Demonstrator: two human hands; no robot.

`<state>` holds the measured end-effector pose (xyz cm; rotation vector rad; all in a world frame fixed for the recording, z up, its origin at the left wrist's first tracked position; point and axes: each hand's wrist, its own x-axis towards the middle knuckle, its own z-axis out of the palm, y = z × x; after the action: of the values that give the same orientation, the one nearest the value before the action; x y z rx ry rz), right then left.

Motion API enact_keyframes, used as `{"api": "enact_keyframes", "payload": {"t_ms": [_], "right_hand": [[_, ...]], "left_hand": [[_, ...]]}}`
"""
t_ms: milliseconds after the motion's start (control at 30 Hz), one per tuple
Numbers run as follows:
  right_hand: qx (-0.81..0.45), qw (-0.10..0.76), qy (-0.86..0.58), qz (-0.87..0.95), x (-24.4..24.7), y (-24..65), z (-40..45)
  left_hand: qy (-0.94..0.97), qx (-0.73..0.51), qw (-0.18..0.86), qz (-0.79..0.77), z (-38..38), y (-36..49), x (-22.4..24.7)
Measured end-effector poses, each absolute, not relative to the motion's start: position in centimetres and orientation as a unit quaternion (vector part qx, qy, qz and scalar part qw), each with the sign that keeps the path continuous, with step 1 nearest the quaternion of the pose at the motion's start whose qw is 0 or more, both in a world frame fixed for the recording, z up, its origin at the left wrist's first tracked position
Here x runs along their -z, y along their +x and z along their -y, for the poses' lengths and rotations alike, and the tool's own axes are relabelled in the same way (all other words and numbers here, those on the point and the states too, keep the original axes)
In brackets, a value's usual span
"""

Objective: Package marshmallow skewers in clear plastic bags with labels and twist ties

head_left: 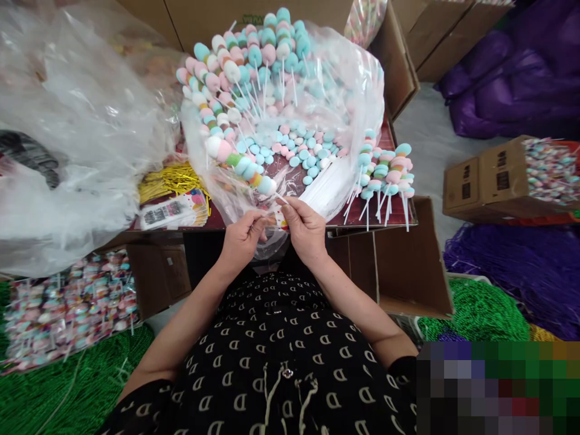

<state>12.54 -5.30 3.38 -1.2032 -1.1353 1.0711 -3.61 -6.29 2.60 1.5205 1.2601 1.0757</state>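
A marshmallow stick (244, 168) in white, pink, green, blue and orange lies slanted over the front of the table, its white stick end pointing toward my hands. My right hand (306, 229) is closed, thumb and fingers pinching around that stick end. Just left of it, my left hand (243, 238) is closed in a pinch on a small printed plastic piece (280, 220) with red and orange colours, which spans the gap between both hands. Whether it is part of a bag around the stick, I cannot tell. Clear plastic hangs beneath my fingers.
A large clear bag (362, 90) holds many marshmallow sticks and loose candies (312, 151). White sticks (324, 184) lie right, beside finished-looking marshmallow sticks (389, 166). Printed bags (174, 208) and gold ties (170, 181) lie left. An open carton (408, 260) stands below the table's right edge.
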Motion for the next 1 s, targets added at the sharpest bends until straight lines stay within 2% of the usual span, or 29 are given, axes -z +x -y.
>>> {"api": "enact_keyframes", "payload": {"t_ms": [200, 467, 633, 833, 1000], "right_hand": [[-0.423, 0.57, -0.503, 0.494, -2.7, 12.5, 4.7], [-0.457, 0.583, -0.476, 0.474, -3.2, 12.7, 4.5], [-0.4, 0.597, -0.497, 0.487, -3.1, 11.6, 4.1], [-0.445, 0.589, -0.49, 0.464, -3.8, 14.1, 4.3], [-0.498, 0.552, -0.458, 0.487, -4.1, 18.6, 6.7]], "left_hand": [[0.503, -0.481, 0.514, -0.501, 6.8, -3.2, -1.1], [0.517, -0.472, 0.467, -0.54, 6.6, -3.6, -1.7], [0.533, -0.467, 0.457, -0.538, 7.0, -3.3, -2.2], [0.378, -0.551, 0.594, -0.448, 6.0, -4.2, -1.9], [0.334, -0.564, 0.636, -0.408, 5.0, -5.5, -2.5]]}}
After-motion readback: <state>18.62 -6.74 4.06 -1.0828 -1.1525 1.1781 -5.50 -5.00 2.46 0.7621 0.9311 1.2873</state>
